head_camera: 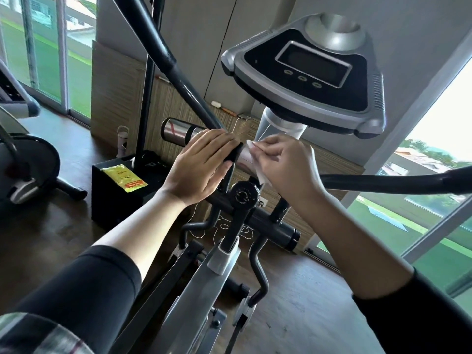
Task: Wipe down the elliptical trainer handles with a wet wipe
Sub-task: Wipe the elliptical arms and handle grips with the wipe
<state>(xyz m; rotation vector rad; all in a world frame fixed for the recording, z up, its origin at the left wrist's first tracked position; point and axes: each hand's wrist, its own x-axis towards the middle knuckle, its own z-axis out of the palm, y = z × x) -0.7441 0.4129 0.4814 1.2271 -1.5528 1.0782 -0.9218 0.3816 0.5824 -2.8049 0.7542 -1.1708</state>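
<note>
We steady fixed handle (233, 154) with left hand (201, 164), fingers curled over black grip end. Right hand (283, 162) pinches wet wipe (259, 159), pressed on silver section just beside left fingertips. Best: wrap wipe round bar, twist, slide along (underside too). Wipe mostly hidden under fingers, probably folded. Long swing handles (163, 54) well apart, likely not yet wiped.

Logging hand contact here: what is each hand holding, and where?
Left hand grips the black handlebar grip at its end. Right hand pinches the white wet wipe by its upper part.
</note>
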